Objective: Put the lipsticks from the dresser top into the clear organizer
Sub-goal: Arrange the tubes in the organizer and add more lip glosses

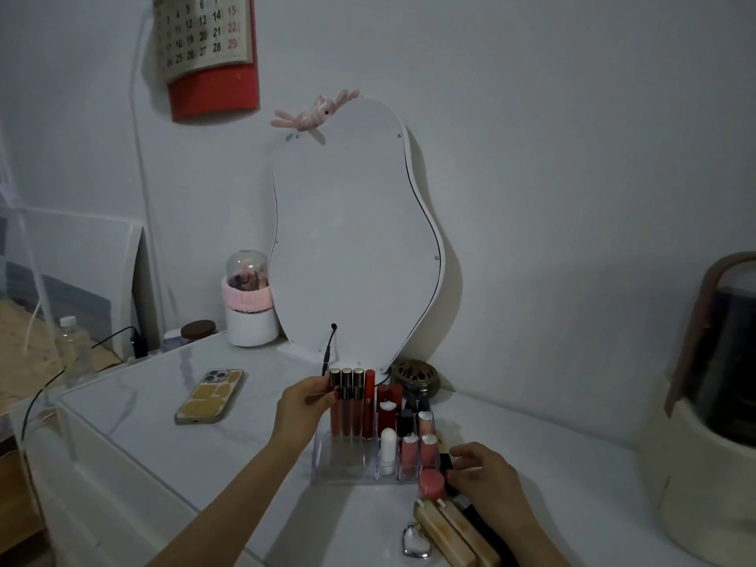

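The clear organizer (339,464) stands on the white dresser top (229,452) in front of the mirror. Several lipsticks and lip glosses stand upright in its slots. My left hand (304,407) pinches the leftmost tall gold-capped lip gloss (335,403) in the back row. My right hand (487,480) rests on the dresser right of the organizer, fingers on a black lipstick (446,464). A round pink-capped lipstick (431,484), two cream-coloured square tubes (450,534) and a silver heart-shaped case (417,544) lie beside it.
A phone (210,396) in a yellow case lies left of the organizer. The wavy white mirror (356,239) leans on the wall, a cable plugged at its base. A brass round box (415,378) sits behind. A white pot (251,321) stands back left; a large appliance (712,403) fills the right.
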